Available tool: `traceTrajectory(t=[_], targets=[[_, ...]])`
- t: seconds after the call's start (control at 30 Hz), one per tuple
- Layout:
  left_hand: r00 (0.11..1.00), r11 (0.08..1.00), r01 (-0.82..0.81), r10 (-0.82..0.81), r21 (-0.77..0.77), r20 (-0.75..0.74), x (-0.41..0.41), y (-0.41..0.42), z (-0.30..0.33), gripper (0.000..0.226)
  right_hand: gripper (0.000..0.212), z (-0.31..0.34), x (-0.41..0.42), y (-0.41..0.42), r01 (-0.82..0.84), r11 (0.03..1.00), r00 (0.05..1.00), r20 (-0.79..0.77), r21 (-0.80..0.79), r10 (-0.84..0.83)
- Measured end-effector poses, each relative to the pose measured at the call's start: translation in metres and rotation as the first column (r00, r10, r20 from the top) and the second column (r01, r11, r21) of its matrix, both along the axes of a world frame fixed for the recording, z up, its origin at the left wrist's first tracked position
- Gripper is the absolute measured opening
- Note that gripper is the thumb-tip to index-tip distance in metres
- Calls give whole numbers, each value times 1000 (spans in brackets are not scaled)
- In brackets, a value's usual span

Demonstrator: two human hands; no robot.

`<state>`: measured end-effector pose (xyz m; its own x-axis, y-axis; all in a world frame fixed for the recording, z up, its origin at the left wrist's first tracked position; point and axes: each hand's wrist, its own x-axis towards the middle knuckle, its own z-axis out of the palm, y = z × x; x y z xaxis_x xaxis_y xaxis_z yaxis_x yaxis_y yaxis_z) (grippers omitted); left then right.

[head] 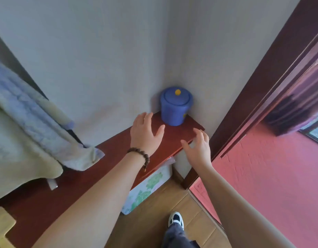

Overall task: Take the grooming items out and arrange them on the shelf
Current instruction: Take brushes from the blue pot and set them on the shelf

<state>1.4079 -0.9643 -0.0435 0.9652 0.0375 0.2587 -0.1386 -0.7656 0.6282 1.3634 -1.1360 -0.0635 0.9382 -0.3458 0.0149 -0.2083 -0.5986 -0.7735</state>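
A blue lidded container (175, 106) with a small yellow knob on its lid stands in the wall corner at the far end of a dark red wooden shelf (174, 138). My left hand (145, 133), a bead bracelet on its wrist, hovers over the shelf just left of the container, fingers spread and holding nothing. To the container's lower right, at the shelf's front edge, is my right hand (197, 145), also with relaxed spread fingers and empty. No grooming items are visible outside the container.
A pale blue-and-cream blanket (29, 133) hangs over the shelf's left part. A floral box (147, 188) sits under the shelf. A dark wooden door frame (253, 97) and pink wall (271, 176) close off the right. My shoe (176, 219) is on the wood floor.
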Motion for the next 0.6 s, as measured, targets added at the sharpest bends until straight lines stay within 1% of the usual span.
traceTrajectory(t=[0.1,0.2,0.33,0.43,0.5,0.6], targets=[[1000,1000,8,-7,16,-24,54,-34,9,57,64,6,52,-29,-54,998,998,22,-20,55],[996,997,47,-42,67,-80,99,-61,14,57,64,9,93,-49,-114,993,993,39,-7,114],[986,985,96,-74,143,-153,146,-83,13,61,65,6,132,-59,-161,986,987,18,40,160],[978,983,115,-88,141,-188,170,-93,9,61,67,2,152,-59,-184,980,983,3,72,185],[977,981,134,-107,143,-184,181,-96,3,55,69,-1,162,-56,-189,978,982,5,90,189],[985,986,119,-103,112,-141,188,-98,-5,36,72,-4,172,-50,-166,980,985,-22,110,169]])
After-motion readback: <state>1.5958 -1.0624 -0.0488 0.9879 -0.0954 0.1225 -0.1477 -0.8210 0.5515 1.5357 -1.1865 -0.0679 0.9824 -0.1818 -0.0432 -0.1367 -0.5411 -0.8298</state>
